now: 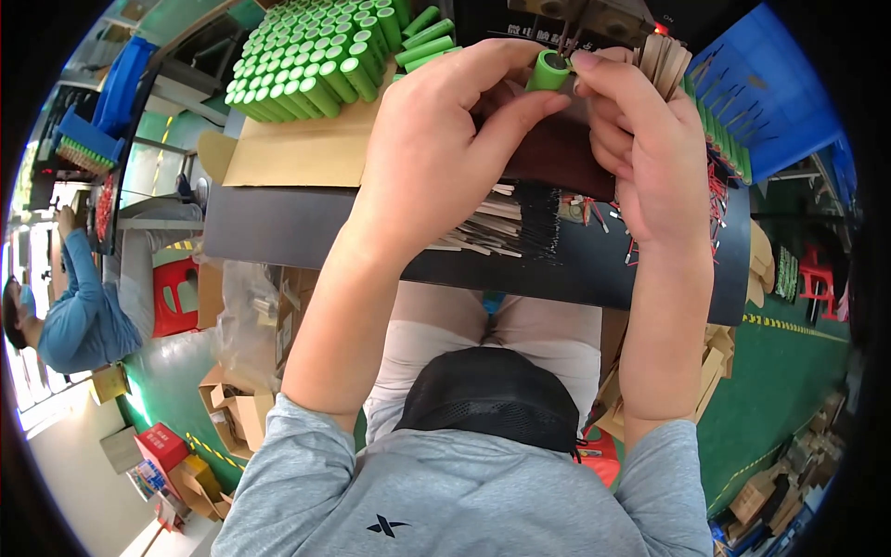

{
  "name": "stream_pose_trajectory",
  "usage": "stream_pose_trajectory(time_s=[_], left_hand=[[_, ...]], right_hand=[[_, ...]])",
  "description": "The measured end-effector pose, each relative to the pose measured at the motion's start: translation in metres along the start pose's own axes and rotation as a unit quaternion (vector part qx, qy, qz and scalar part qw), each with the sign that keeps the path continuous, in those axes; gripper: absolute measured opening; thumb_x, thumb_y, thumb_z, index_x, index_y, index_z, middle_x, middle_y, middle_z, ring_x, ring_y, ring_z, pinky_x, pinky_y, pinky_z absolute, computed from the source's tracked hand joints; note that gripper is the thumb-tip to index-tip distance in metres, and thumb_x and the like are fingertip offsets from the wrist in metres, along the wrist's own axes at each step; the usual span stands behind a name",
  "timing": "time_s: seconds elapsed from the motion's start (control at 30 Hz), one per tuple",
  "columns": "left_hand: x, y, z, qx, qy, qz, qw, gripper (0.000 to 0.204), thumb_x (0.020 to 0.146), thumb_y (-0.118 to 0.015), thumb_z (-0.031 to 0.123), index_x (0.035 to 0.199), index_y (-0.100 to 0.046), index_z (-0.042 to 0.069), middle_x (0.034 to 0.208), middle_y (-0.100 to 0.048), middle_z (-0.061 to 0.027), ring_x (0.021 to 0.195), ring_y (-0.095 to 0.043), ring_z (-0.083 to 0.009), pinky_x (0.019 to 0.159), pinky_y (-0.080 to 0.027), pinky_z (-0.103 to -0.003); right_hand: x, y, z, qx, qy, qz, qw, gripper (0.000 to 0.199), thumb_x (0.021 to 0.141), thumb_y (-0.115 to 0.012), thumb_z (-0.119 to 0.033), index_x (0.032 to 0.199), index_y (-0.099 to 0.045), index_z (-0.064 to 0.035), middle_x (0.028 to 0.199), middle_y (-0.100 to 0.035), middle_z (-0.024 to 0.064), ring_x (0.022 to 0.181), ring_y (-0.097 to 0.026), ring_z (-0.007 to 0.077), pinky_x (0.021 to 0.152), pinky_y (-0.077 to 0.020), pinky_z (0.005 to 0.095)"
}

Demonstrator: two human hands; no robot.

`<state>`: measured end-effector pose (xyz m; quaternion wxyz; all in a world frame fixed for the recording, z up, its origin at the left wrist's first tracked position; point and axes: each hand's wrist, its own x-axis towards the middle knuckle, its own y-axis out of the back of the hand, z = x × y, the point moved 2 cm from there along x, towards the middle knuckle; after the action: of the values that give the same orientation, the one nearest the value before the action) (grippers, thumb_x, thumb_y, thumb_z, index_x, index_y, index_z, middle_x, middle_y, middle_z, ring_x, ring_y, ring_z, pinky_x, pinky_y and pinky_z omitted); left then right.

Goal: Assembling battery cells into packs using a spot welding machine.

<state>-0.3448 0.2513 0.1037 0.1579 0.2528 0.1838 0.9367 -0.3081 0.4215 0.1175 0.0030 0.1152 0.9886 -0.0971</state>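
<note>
Between the thumb and fingers of my left hand (436,139) is a green cylindrical battery cell (546,74), its dark end turned up. The cell sits just under the metal prongs of a spot welder (608,17). My right hand (640,139) pinches at the rim of that end with thumb and forefinger. Whatever small piece lies in this pinch is too small to make out. Beside the right knuckles stands a bundle of flat tan strips (664,65); I cannot tell whether the hand touches it.
Many upright green cells (306,70) stand on cardboard (292,162) at the left. Black-and-pale wire strips (492,227) lie on the dark table (278,223), red-and-white leads (719,200) at the right. A blue bin (780,93) holds cells with wires. A co-worker (83,311) sits far left.
</note>
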Motion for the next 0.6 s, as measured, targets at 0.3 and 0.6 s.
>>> stream_pose_trajectory(time_s=[0.3,0.6], left_hand=[[0.0010,0.0019,0.0001,-0.021,-0.072,0.060,0.995,0.031,0.087,-0.082,0.015,0.113,-0.072,0.001,0.085,-0.070,-0.0122,0.070,-0.067,-0.0218,0.067,-0.054,-0.032],[0.0003,0.0014,0.0009,-0.021,-0.065,0.057,0.996,0.030,0.087,-0.082,0.014,0.111,-0.072,0.001,0.082,-0.069,-0.0117,0.069,-0.067,-0.0218,0.066,-0.054,-0.032]], right_hand=[[0.0015,-0.0004,0.0016,0.002,-0.003,0.005,1.000,0.017,0.096,-0.070,-0.020,0.089,-0.066,-0.0050,0.062,-0.039,-0.0113,0.048,-0.027,-0.0002,0.045,-0.0184,0.0229],[0.0008,-0.0005,0.0020,-0.007,-0.009,0.006,1.000,0.016,0.096,-0.071,-0.020,0.089,-0.067,-0.0055,0.061,-0.038,-0.0116,0.048,-0.026,-0.0005,0.045,-0.0177,0.0229]])
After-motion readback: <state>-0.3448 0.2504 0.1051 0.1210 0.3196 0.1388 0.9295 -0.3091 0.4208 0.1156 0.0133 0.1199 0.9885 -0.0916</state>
